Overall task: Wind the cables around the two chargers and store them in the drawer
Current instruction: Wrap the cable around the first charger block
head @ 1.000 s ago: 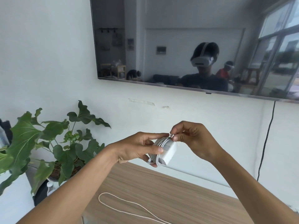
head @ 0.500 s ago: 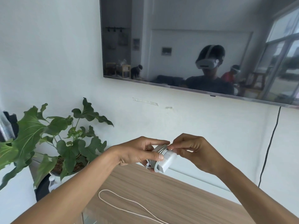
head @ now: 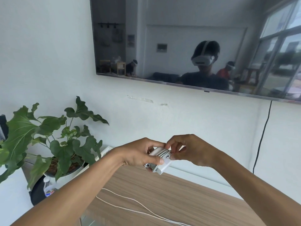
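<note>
The left hand (head: 140,152) grips the white charger (head: 160,162), its cable (head: 163,153) wound around it. The right hand (head: 190,150) seems to pinch the cable's end.

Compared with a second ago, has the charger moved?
Yes: the charger has sunk, farther below the tape strip on the wall and closer to the wooden tabletop.

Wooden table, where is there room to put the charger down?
Free: the bare wooden table between the loose white cable and the wall, below the charger held by the left hand and right hand. Crowded: the near left part, where the cable lies, and past the left end, where the plant and bottle stand.
</note>
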`<state>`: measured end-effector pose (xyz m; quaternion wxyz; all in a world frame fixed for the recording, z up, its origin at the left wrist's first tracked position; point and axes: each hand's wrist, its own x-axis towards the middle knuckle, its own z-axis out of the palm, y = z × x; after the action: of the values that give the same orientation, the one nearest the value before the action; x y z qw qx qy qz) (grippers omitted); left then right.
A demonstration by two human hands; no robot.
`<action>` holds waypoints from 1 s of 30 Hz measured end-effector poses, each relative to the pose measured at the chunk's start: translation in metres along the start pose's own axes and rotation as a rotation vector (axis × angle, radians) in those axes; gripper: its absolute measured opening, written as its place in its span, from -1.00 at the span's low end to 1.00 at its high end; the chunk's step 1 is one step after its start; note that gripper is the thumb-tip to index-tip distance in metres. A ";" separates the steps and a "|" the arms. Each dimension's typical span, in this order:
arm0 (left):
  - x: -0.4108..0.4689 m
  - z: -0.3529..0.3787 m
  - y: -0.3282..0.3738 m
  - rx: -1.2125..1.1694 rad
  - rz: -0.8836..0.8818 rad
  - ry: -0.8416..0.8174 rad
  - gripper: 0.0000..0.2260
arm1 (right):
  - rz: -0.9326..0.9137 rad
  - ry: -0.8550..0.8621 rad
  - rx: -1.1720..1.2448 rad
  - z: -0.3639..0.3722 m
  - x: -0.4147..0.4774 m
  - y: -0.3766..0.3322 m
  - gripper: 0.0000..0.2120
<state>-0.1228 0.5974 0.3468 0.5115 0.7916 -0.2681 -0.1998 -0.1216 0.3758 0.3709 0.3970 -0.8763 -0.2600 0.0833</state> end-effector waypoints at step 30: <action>0.008 0.005 -0.031 0.039 0.068 0.376 -0.52 | -0.098 0.699 0.079 0.072 0.009 0.021 -0.81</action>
<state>-0.1129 0.5993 0.3163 0.5438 0.8151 -0.1983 -0.0256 -0.1313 0.4158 0.3080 0.4989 -0.8223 -0.1468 -0.2310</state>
